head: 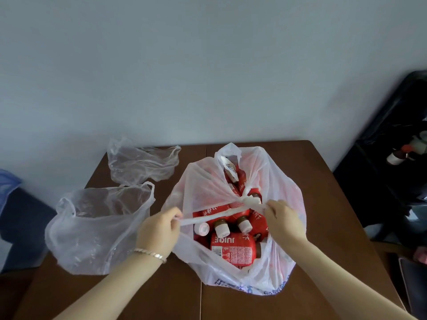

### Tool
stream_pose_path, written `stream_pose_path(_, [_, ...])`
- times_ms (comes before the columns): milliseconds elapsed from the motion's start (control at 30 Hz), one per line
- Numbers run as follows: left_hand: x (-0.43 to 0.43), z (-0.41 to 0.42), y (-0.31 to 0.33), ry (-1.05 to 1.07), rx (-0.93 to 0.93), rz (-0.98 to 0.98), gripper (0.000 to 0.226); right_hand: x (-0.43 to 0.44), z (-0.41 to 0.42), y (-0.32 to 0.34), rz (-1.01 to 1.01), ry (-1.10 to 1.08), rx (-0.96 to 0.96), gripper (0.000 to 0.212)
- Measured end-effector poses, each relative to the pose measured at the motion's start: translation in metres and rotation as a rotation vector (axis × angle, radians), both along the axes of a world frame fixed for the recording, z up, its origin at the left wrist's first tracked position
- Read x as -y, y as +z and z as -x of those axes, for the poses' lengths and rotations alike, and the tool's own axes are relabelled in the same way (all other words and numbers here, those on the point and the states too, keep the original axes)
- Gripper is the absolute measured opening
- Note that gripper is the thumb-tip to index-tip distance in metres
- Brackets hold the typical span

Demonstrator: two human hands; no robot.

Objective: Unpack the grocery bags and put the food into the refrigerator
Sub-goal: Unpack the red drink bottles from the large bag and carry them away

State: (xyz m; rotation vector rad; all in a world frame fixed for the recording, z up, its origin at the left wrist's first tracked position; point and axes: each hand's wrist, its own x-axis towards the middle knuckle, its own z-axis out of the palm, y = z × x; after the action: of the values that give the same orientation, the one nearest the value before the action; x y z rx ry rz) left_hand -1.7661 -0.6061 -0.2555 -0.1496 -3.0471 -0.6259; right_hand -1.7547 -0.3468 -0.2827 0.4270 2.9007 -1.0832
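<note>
the white, thin plastic grocery bag (272, 273) is sitting on the right half of the brown wooden table (335, 204), just in front of the person. it is bulging with red-labelled juice bottles with brown caps (233, 249), which are lying packed together inside. its handles are tied in a tight white knot (246, 202) over the bottles. the left hand (159, 229) is pinching the twisted handle strand, fingers curled and clamped on it, pulling it out to the left. the right hand (284, 222) is pinching the plastic right beside the knot, fingertips pressed together on it.

the step in hand looks like untying this bag; no bottle is coming out yet. the next move is probably calling for working the strand loose through the knot without tearing the thin film, then spreading the mouth wide enough to lift out the bottles.

to the left, two clear crumpled plastic bags are lying on the table, seemingly empty: a nearer one (97, 227) and a farther one (143, 165) by the pale wall. a dark shelf unit (392, 158) is standing at the right. the refrigerator is not showing.
</note>
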Motion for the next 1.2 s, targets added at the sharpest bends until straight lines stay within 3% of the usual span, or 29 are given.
stream_pose_path(67, [0.004,-0.009,-0.007,0.172,0.128,-0.070,0.025,0.003,0.004,0.005,0.122,0.011,-0.060,0.022])
stream_pose_path(133, [-0.002,-0.018,-0.006,0.115,0.135,-0.191,0.038,0.005,0.008,0.017,0.263,0.047,-0.042,0.015])
stream_pose_path(167, [-0.007,-0.023,-0.001,0.037,0.119,-0.247,0.036,0.008,0.010,0.024,0.324,0.066,-0.022,0.013])
stream_pose_path(233, [-0.015,-0.029,0.017,-0.068,0.193,-0.426,0.011,0.010,0.012,0.040,0.460,0.041,-0.037,0.025])
stream_pose_path(267, [-0.017,-0.028,0.026,-0.093,0.228,-0.489,0.005,0.008,0.014,0.047,0.529,-0.027,-0.071,0.032])
stream_pose_path(367, [-0.009,-0.022,0.038,-0.092,0.223,-0.511,0.031,-0.015,0.017,0.052,0.633,-0.417,-0.217,0.026])
stream_pose_path(433, [0.004,-0.016,0.025,0.128,0.148,-0.458,0.022,-0.036,0.009,0.045,0.590,-0.678,-0.250,0.008])
stream_pose_path(533, [0.025,-0.013,-0.001,0.685,0.322,-0.540,0.025,-0.066,-0.008,0.028,0.526,-0.874,-0.145,0.042])
stream_pose_path(600, [0.029,-0.023,-0.006,0.748,0.395,-0.418,0.047,-0.075,-0.016,0.020,0.430,-0.891,-0.029,0.056])
stream_pose_path(633, [0.030,-0.027,-0.012,0.615,0.276,-0.257,0.066,-0.075,-0.019,0.016,0.294,-0.843,-0.008,0.060])
stream_pose_path(700, [0.030,-0.032,-0.020,0.079,-0.260,0.133,0.097,-0.067,-0.023,0.009,-0.095,-0.537,-0.120,0.065])
stream_pose_path(733, [0.027,-0.031,-0.018,-0.198,-0.479,0.310,0.100,-0.062,-0.022,0.003,-0.277,-0.270,-0.241,0.068])
stream_pose_path(800, [0.015,-0.020,-0.013,-0.530,-0.662,0.547,0.092,-0.050,-0.014,-0.005,-0.570,0.276,-0.426,0.075])
stream_pose_path(833, [0.006,-0.014,-0.007,-0.615,-0.654,0.603,0.082,-0.040,-0.010,-0.003,-0.661,0.499,-0.427,0.076])
stream_pose_path(900, [-0.007,-0.002,-0.002,-0.719,-0.540,0.679,0.059,-0.018,-0.003,0.008,-0.751,0.736,-0.236,0.065])
stream_pose_path(1000, [-0.004,0.013,-0.001,-0.705,-0.317,0.792,0.041,-0.014,0.011,0.009,-0.769,0.657,-0.054,0.041])
stream_pose_path(1067, [0.005,0.019,-0.003,-0.545,-0.159,0.733,0.027,-0.032,0.020,0.008,-0.822,0.555,0.044,0.035])
stream_pose_path(1133, [0.021,0.020,-0.002,-0.243,0.116,0.568,0.010,-0.056,0.025,0.005,-0.873,0.486,0.144,0.031])
stream_pose_path(1200, [0.037,0.015,-0.002,-0.013,0.223,0.366,0.014,-0.070,0.023,-0.001,-0.872,0.434,0.178,0.033])
